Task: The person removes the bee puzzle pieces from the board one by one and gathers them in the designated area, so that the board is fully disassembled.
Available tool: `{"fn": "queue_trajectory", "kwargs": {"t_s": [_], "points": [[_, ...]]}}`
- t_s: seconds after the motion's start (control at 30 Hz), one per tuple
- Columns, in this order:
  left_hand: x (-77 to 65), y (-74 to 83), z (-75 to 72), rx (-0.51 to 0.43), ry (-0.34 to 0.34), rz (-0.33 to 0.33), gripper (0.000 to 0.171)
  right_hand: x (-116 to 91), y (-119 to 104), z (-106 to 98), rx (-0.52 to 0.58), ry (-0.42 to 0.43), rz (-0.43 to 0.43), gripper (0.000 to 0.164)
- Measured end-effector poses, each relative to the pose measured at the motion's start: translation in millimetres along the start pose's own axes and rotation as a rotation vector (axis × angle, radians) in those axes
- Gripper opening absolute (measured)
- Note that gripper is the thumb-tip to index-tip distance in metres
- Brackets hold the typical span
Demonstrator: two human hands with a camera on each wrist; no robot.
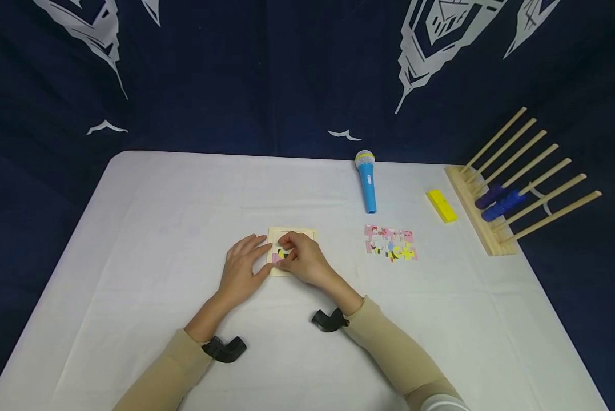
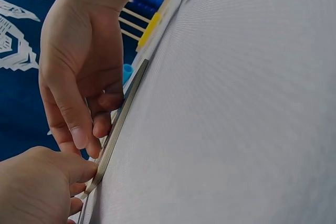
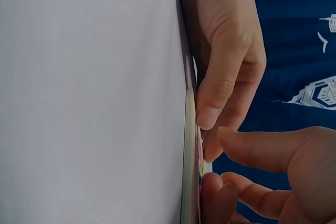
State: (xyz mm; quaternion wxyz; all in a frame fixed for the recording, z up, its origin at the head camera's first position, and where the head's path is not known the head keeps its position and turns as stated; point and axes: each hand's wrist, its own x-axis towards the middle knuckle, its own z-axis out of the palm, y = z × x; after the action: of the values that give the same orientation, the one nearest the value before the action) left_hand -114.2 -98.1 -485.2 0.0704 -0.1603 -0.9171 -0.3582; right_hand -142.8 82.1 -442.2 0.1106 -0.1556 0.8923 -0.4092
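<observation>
A small wooden puzzle board point(image 1: 274, 233) lies in front of me, with pink, yellow and black pieces point(image 1: 280, 254) inside its frame. My left hand point(image 1: 240, 274) rests at the board's left side, fingers extended and spread. Its thumb touches the board's edge point(image 2: 113, 142) in the left wrist view. Over the board, my right hand point(image 1: 307, 261) bends its fingers down onto the pieces, covering much of them. In the right wrist view a gap shows between the right thumb point(image 3: 252, 145) and the fingers, which touch the board point(image 3: 189, 156).
Loose puzzle pieces point(image 1: 389, 242) lie in a patch right of the board. Beyond them stand a blue toy microphone point(image 1: 368, 185), yellow blocks point(image 1: 441, 206) and a wooden peg rack point(image 1: 484, 220) with blue and purple beads. A white cloth point(image 1: 158, 228) covers the table.
</observation>
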Motion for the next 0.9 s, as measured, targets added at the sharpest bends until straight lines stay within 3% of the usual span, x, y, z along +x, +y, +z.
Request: {"fn": "queue_trajectory", "kwargs": {"t_s": [0.47,0.9], "points": [[-0.2,-0.4,1.0,0.003,0.011,0.006,0.041,-1.0,0.4,7.8,-0.151,0.026,-0.043,0.038],[0.1,0.4,1.4,-0.007,0.016,0.002,0.04,-1.4,2.8,8.7,-0.169,0.039,-0.042,0.036]]}}
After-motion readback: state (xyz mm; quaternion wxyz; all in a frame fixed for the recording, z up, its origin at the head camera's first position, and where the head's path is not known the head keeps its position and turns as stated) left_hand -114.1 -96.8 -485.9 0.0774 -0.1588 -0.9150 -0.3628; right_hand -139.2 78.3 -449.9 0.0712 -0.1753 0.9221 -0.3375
